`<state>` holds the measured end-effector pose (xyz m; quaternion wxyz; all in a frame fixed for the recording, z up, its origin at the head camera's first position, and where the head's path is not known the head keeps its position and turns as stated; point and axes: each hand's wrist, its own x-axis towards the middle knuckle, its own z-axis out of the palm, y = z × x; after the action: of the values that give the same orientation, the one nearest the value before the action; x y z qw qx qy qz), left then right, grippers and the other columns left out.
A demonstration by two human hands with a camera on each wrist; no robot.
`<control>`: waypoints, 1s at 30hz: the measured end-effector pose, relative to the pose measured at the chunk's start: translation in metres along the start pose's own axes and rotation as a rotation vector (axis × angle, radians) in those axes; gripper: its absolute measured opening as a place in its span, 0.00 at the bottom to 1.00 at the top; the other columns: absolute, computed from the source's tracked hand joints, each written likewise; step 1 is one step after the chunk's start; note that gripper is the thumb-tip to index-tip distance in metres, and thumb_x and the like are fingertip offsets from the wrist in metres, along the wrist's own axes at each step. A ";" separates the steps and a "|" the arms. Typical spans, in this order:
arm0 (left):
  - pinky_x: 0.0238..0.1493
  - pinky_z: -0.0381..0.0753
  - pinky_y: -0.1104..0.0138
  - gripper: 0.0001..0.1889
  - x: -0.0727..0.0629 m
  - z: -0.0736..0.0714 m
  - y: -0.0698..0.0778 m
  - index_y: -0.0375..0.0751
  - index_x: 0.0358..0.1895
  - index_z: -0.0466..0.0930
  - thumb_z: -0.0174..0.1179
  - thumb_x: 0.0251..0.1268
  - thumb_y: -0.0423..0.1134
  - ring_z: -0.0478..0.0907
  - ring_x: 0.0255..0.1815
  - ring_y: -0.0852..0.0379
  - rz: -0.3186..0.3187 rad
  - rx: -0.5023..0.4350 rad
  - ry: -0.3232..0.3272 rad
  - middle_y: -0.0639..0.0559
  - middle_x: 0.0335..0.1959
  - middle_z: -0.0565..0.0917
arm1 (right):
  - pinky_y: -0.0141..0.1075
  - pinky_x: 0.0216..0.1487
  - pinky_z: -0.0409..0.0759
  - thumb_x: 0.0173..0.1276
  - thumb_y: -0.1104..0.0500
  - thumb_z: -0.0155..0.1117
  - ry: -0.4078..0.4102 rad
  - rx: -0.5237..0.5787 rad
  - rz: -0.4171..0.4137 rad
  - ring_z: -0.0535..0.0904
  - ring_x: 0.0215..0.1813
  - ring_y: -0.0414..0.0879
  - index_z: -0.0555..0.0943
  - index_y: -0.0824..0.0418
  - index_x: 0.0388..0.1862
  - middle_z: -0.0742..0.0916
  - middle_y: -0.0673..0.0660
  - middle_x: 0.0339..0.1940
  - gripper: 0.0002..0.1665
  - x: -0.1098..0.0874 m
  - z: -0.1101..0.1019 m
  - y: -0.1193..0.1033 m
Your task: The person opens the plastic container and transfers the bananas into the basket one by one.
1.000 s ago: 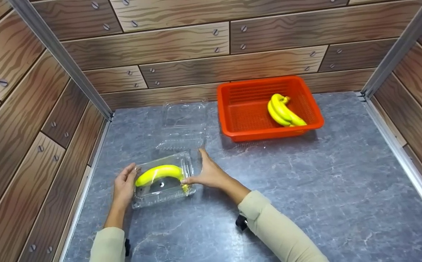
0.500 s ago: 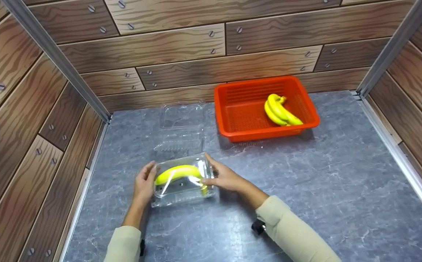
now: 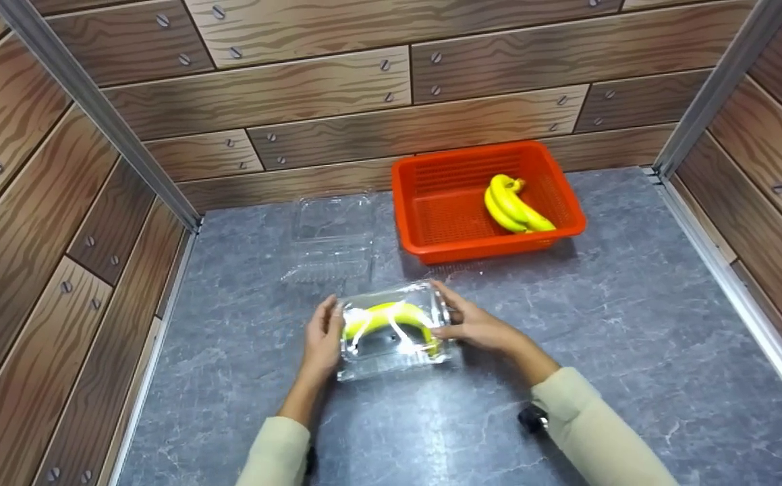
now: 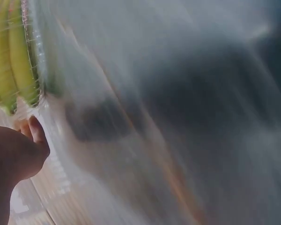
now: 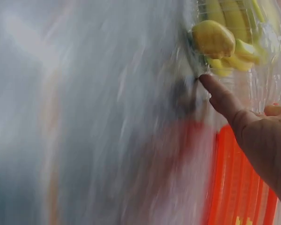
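Note:
A lidded clear plastic clamshell box (image 3: 397, 369) is held between both hands over the middle of the table. Yellow bananas (image 3: 391, 312) lie inside it; the wrist views show more than one, curved side by side. My left hand (image 3: 322, 337) grips the box's left end, and in the left wrist view its thumb lies just below the banana tips (image 4: 18, 70). At the right end my right hand (image 3: 478, 327) grips the box, thumb on the near side and fingers round the far corner. The stem ends of the bananas (image 5: 225, 44) point toward that hand.
A red plastic basket (image 3: 485, 249) stands at the back against the wood-patterned wall (image 3: 323, 81), with a bunch of bananas (image 3: 509, 206) in its right half. Left of it lies another clear clamshell (image 3: 333, 233), spread open. Metal rails (image 3: 735, 290) edge the table.
Both hands have carried the banana box to the right, from the left part of the table to the middle. The basket and the other clamshell have stayed in place; the view shifts slightly.

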<state>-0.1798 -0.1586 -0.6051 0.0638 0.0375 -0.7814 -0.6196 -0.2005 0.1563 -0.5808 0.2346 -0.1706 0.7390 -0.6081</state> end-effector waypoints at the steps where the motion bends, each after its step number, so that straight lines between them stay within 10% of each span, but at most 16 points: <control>1: 0.72 0.82 0.47 0.26 0.000 0.006 0.001 0.24 0.76 0.67 0.51 0.85 0.38 0.82 0.66 0.34 0.002 -0.016 -0.012 0.26 0.69 0.80 | 0.44 0.65 0.87 0.71 0.60 0.72 0.000 0.007 0.005 0.71 0.77 0.77 0.42 0.52 0.91 0.50 0.75 0.89 0.62 -0.004 -0.005 0.002; 21: 0.83 0.70 0.45 0.30 -0.002 0.099 0.014 0.30 0.82 0.62 0.52 0.86 0.41 0.73 0.78 0.34 -0.052 -0.149 -0.130 0.29 0.77 0.73 | 0.40 0.70 0.79 0.74 0.63 0.66 0.142 0.037 -0.005 0.62 0.80 0.81 0.40 0.58 0.90 0.54 0.82 0.85 0.59 -0.077 -0.061 0.028; 30: 0.82 0.71 0.48 0.31 -0.011 0.104 0.019 0.29 0.81 0.63 0.54 0.85 0.43 0.70 0.81 0.34 -0.071 -0.195 -0.091 0.30 0.79 0.71 | 0.33 0.52 0.84 0.73 0.64 0.66 0.160 0.080 0.027 0.78 0.62 0.54 0.40 0.56 0.90 0.61 0.84 0.82 0.59 -0.077 -0.065 0.028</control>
<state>-0.1839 -0.0528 -0.6109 0.0098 0.0307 -0.7179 -0.6955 -0.1720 0.2566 -0.5880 0.1894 -0.1019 0.7329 -0.6455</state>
